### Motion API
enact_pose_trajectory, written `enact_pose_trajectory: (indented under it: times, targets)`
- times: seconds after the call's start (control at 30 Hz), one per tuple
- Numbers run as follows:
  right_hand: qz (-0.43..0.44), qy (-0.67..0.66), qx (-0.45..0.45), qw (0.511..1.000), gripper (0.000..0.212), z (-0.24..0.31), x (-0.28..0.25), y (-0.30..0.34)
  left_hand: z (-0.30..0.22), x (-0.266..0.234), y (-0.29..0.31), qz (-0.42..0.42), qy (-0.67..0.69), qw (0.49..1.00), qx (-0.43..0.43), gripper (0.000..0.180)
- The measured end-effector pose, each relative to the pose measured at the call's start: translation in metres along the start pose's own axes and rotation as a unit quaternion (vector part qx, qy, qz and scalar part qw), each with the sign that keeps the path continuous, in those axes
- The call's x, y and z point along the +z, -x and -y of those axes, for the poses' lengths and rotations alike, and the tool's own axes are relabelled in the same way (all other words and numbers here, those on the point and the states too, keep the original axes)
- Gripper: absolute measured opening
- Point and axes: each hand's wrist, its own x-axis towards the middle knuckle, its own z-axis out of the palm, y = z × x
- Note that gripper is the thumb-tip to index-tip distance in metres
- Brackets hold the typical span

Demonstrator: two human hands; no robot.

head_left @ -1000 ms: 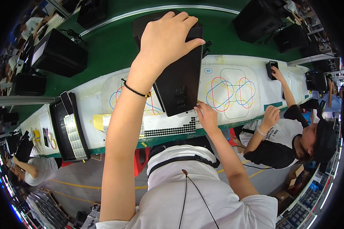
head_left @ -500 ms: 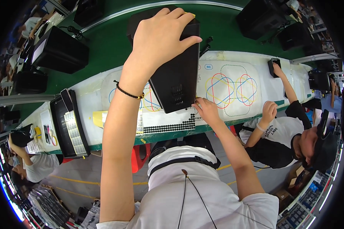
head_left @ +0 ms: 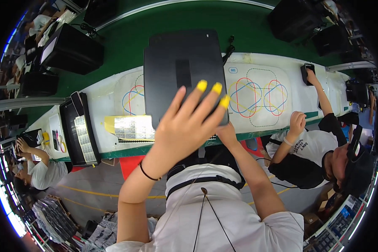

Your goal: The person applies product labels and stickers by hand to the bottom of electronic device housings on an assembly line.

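Observation:
A large black box-shaped device [head_left: 164, 80] is in front of me at the bench, its broad, flat face with a darker rectangular strip turned up. My left hand [head_left: 187, 124] is spread over the near part of that face, yellow covers on three fingertips. Whether its palm touches the surface I cannot tell. At the near right corner of the device is my right hand [head_left: 227, 134], its fingers largely hidden by the device's edge. A sheet of pale labels on yellow backing [head_left: 132, 127] lies just left of the device, beside rows of small black dots partly covered.
The white bench mat [head_left: 260, 69] carries coloured loop drawings. To the left is a black tray [head_left: 65, 136] with a label strip. More black devices [head_left: 71, 52] stand on the green surface [head_left: 126, 38] beyond. A co-worker [head_left: 311, 155] on the right holds a small black part [head_left: 307, 75].
The black device has turned from showing a narrow side with slots to showing its broad face. My left hand has let go of its far end and come nearer, fingers spread.

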Motion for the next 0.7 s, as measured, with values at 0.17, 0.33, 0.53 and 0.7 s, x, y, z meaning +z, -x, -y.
enact_pose_trajectory:
  times: [0.17, 0.33, 0.53, 0.7]
  targets:
    - [0.007, 0.040, -0.016, 0.999, 0.020, 0.010, -0.015, -0.010, -0.023, 0.008, 0.043, -0.055, -0.062, 0.996, 0.034, 0.024]
    - [0.037, 0.036, 0.005, 0.999, 0.013, -0.004, -0.011, -0.008, -0.053, 0.045, 0.079, -0.112, 0.145, 0.954, 0.236, 0.019]
    - [-0.113, -0.108, 0.151, 0.976, 0.014, 0.002, -0.043, -0.009, -0.085, 0.245, 0.181, 0.296, 0.174, 0.939, -0.010, 0.043]
    - [-0.183, -0.187, 0.166, 0.951, 0.010, 0.005, -0.084, -0.031, -0.090, 0.324, 0.219, 0.160, 0.279, 0.941, -0.103, 0.040]
